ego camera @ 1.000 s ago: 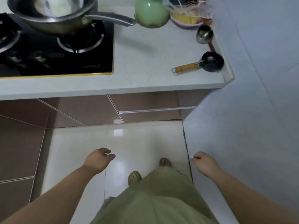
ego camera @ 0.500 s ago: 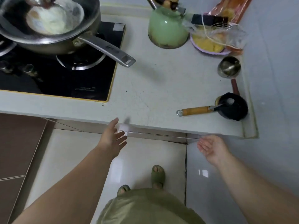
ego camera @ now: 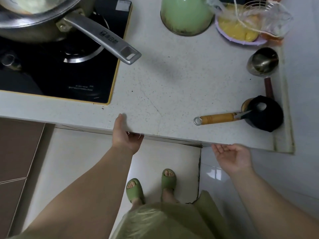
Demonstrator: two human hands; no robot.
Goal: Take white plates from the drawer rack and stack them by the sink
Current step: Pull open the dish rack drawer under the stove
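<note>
Our left hand (ego camera: 125, 135) has risen from over the floor to the counter's (ego camera: 172, 87) front edge, fingers tucked under it and hidden so we cannot tell its grip, our right hand (ego camera: 231, 156) open and empty at that edge; no plates or drawer visible, so we judge opening is next.

A steel pan (ego camera: 34, 18) sits on a black gas hob (ego camera: 57, 66), its long handle (ego camera: 103, 37) jutting out over the speckled white table (ego camera: 164, 87). Toward the back stand a green kettle (ego camera: 186, 16) and a lilac bowl of yellow food (ego camera: 236, 31) under loose clear plastic. Near the wall lie a steel ladle (ego camera: 262, 61) and a wooden-handled tool (ego camera: 219, 118) beside a black roll (ego camera: 265, 116). Below, green slippers (ego camera: 168, 178) rest on glossy pale floor tiles (ego camera: 77, 161).
</note>
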